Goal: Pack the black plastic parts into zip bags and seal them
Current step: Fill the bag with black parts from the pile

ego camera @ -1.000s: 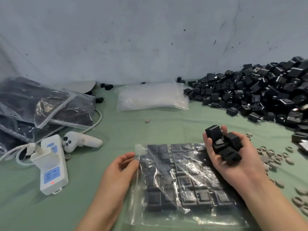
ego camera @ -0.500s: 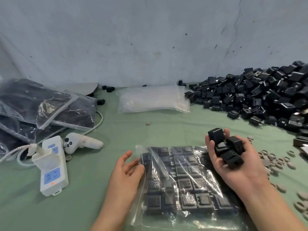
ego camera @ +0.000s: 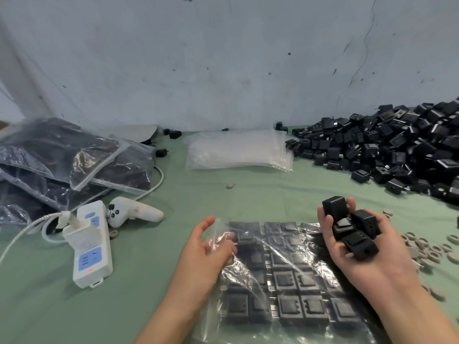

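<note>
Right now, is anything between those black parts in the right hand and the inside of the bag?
Yes: the clear top film of the zip bag. The right hand holds the black parts above it, over the packed rows. The only way in looks to be the bag's left edge, where the left hand grips the film.

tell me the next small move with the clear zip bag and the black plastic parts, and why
Probably bring the right hand to the open edge of the clear plastic zip bag and slip in one of its black cube-shaped plastic parts. The left hand has its fingers under the top film there, lifting it, and rows of parts lie flat inside.
</note>
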Motion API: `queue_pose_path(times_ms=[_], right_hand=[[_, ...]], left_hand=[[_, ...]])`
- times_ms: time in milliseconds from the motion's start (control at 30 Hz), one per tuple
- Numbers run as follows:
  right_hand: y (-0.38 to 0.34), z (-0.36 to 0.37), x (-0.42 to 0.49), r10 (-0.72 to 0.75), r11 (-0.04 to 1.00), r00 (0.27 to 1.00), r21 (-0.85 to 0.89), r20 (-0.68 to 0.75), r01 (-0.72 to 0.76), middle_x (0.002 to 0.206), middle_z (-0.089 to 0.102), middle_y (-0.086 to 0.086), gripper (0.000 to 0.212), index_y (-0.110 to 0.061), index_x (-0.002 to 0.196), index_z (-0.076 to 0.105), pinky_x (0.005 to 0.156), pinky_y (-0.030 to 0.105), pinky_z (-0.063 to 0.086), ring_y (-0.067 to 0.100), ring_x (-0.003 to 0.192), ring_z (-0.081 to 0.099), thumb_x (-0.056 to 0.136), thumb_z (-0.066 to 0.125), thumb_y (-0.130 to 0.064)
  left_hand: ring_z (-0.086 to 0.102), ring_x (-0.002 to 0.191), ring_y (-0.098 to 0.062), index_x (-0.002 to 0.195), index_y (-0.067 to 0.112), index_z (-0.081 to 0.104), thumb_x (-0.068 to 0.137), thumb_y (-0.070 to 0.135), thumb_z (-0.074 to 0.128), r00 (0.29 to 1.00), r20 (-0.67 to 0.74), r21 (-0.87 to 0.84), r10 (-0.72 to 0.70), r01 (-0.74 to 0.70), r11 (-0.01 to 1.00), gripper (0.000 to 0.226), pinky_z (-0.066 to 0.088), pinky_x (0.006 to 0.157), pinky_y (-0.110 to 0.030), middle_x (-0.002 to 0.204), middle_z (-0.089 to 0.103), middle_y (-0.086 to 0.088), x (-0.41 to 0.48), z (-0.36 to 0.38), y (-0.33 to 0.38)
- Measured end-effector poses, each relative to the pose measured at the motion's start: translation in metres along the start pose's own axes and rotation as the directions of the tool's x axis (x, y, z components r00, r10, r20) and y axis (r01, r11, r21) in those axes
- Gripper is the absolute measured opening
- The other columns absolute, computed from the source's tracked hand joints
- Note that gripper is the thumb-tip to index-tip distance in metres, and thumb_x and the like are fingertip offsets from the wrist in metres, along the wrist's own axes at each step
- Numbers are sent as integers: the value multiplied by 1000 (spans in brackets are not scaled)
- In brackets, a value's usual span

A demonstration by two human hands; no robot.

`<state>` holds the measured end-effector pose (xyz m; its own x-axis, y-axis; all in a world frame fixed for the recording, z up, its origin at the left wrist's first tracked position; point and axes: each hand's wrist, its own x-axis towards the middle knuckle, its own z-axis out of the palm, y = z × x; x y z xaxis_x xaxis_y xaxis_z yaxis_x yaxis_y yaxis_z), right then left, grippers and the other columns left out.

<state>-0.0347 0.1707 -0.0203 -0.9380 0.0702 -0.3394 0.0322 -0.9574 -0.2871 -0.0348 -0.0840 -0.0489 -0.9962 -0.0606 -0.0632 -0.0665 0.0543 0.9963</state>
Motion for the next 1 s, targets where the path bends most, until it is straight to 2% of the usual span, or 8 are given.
queue_pose_path(times_ms=[100, 233, 400, 600, 700, 800, 867, 1000], right_hand=[[0, 1, 0, -6, 1000, 1000, -11, -11, 6, 113, 72, 16, 22, -16, 109, 73, 72, 33, 62, 38, 100, 72, 94, 58, -25], [0, 1, -2, 10, 999, 1000, 33, -8, -10, 113, 72, 17, 26, -18, 114, 74, 69, 34, 62, 38, 99, 72, 93, 60, -26], [0, 4, -3, 39, 997, 999, 60, -3, -39, 108, 74, 12, 26, -19, 114, 72, 67, 35, 62, 39, 98, 72, 93, 58, -26], [4, 7, -4, 103, 993, 994, 50, 29, -104, 115, 71, 18, 24, -14, 107, 73, 68, 40, 63, 43, 102, 70, 95, 56, -27], [8, 11, -5, 129, 990, 990, 50, 52, -131, 116, 73, 12, 28, -12, 114, 71, 69, 45, 63, 47, 103, 69, 92, 59, -23], [16, 17, -8, 147, 988, 986, 44, 76, -151, 108, 76, 6, 42, -11, 121, 66, 78, 50, 62, 49, 103, 68, 79, 64, -19], [23, 20, -10, 184, 981, 979, 48, 90, -188, 105, 76, 11, 47, -11, 123, 67, 86, 54, 56, 51, 103, 67, 77, 63, -18], [37, 20, -12, 233, 970, 962, 40, 145, -241, 110, 72, 25, 51, -9, 128, 62, 103, 63, 42, 56, 107, 63, 78, 60, -16]], left_hand=[[74, 91, -26, 133, 28, 42, 89, 8, 67, 1000, 18, -131, -8, 10, 991, 53, 58, 79, -36, 98, 77, -6, 4, -3, 10], [72, 97, -35, 132, 22, 45, 71, 22, 75, 977, 185, -274, -104, 153, 949, 69, 60, 80, -37, 107, 73, -18, 7, -5, 24], [69, 105, -38, 133, 15, 50, 80, 14, 68, 931, 332, -399, -153, 286, 871, 56, 60, 81, -38, 114, 69, -25, 9, 0, 31], [74, 84, -29, 124, 6, 54, 100, 8, 49, 956, 203, -374, -211, 275, 886, 25, 62, 65, -31, 105, 72, -24, 15, -11, 31], [64, 63, -18, 116, 6, 59, 101, 9, 48, 980, -109, -234, -169, 140, 962, 18, 57, 51, -24, 91, 73, -14, 20, -21, 32], [57, 65, -15, 103, 24, 64, 98, 14, 53, 924, -348, 175, 157, -100, 980, 15, 49, 56, -27, 89, 69, -4, 21, -24, 37], [60, 68, -10, 97, 34, 65, 95, 24, 57, 918, -223, 268, 327, -265, 926, 13, 49, 59, -26, 84, 69, 7, 13, -11, 49], [63, 76, 1, 105, 43, 62, 94, 46, 55, 910, 68, 353, 409, -405, 843, 13, 46, 61, -10, 97, 65, 26, -4, 32, 57]])
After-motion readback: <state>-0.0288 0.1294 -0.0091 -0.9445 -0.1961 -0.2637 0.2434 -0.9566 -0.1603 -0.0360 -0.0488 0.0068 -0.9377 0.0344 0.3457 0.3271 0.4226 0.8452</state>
